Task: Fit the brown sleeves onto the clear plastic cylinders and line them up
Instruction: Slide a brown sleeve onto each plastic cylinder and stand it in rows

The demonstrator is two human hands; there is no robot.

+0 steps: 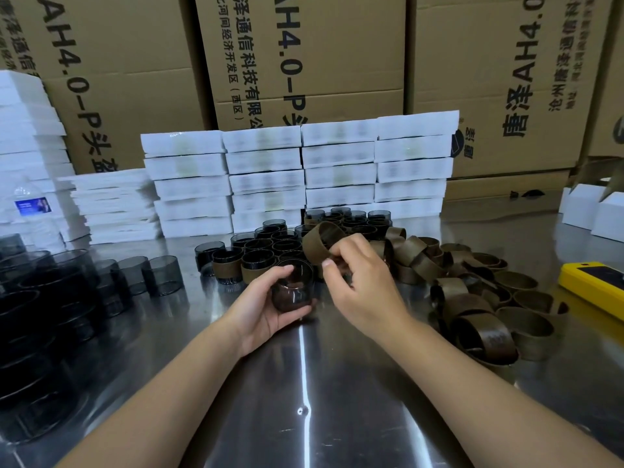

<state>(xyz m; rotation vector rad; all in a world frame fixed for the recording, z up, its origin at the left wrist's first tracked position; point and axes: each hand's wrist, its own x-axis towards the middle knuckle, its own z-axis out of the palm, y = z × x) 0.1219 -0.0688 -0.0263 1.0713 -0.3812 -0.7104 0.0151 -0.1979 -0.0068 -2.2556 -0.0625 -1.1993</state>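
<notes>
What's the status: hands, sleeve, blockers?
Left hand grips cylinder. Right hand pinches sleeve above cylinder, not yet on. Nothing between them; sleeved cylinders just behind.

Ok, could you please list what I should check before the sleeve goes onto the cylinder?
1. Grip of left hand on cylinder: ok, fingers wrap it.
2. One sleeve pinched by right hand: ok.
3. That sleeve is round, not crushed: ok.
4. Its opening lined up with the cylinder's mouth: not ok, it sits higher, tilted.
5. No cracks in cylinder: cannot tell.
</notes>
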